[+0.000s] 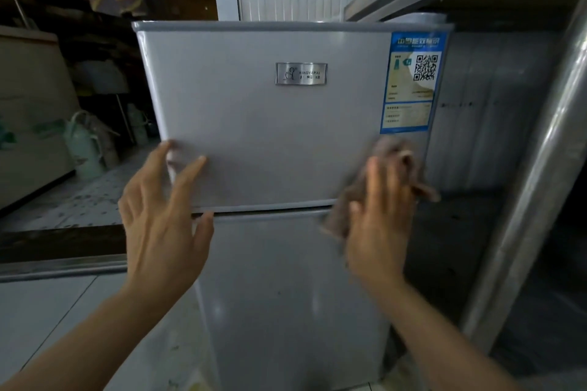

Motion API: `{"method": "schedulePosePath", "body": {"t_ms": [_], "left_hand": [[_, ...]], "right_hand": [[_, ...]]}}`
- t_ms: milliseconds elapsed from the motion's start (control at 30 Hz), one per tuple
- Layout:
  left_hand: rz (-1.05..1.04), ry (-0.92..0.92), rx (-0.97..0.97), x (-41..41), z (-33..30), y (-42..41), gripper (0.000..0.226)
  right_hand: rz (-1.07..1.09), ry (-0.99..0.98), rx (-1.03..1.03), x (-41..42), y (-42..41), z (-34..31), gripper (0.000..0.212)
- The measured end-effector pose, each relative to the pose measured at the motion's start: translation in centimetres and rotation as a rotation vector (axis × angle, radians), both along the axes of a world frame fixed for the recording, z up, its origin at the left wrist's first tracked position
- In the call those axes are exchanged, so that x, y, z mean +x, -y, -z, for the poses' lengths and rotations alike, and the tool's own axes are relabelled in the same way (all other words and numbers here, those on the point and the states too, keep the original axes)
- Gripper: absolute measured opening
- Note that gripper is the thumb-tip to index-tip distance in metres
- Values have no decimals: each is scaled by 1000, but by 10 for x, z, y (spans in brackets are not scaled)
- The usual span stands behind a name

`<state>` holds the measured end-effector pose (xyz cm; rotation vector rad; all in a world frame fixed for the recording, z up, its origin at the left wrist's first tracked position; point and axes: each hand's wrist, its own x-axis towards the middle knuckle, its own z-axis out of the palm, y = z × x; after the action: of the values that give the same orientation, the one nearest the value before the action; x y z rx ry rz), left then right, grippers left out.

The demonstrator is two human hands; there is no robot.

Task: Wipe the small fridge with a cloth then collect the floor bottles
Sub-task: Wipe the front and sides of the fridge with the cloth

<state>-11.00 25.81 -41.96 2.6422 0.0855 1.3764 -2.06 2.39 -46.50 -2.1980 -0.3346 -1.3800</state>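
Observation:
A small silver two-door fridge (pixel 270 136) stands straight ahead, with a metal logo plate and a blue energy label (pixel 411 82) on its upper door. My right hand (pixel 381 216) presses a brown cloth (pixel 390 152) flat against the lower right of the upper door, fingers spread. At the left edge of the same door my left hand (pixel 158 213) rests with straight fingers, fingertips touching the door's side. No bottles on the floor can be made out clearly.
A steel table frame (pixel 540 168) and its top close in the fridge's right side. A pale green jug (pixel 84 149) and a large white box (pixel 28 111) stand on the dim floor at the left. White floor tiles lie below.

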Motion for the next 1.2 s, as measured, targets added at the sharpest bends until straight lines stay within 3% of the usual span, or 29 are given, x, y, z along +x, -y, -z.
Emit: {"method": "schedulePosePath", "body": {"t_ms": [100, 200, 333, 467, 533, 667, 767, 900, 1200], "left_hand": [[30, 7, -177, 0, 12, 0, 81], [80, -11, -199, 1, 20, 4, 82], [94, 32, -197, 4, 24, 4, 86], [131, 39, -182, 6, 29, -4, 86], [153, 19, -194, 6, 33, -9, 87], [133, -33, -296, 0, 45, -20, 86], [111, -65, -335, -1, 55, -21, 81], [99, -41, -354, 2, 58, -18, 79], [160, -27, -387, 4, 58, -25, 80]], "right_hand": [[-48, -53, 256, 13, 39, -1, 59], [-66, -132, 438, 15, 42, -1, 58], [5, -12, 335, 1, 1, 14, 59], [-169, 74, 51, -19, -44, 36, 55], [-289, 131, 94, -22, -38, 31, 53], [-137, 146, 32, -11, 26, 16, 68], [-42, 77, 93, -7, 49, 10, 53], [-71, 123, 164, -14, 14, 16, 39], [-278, 240, 2, -30, -97, 18, 19]]}}
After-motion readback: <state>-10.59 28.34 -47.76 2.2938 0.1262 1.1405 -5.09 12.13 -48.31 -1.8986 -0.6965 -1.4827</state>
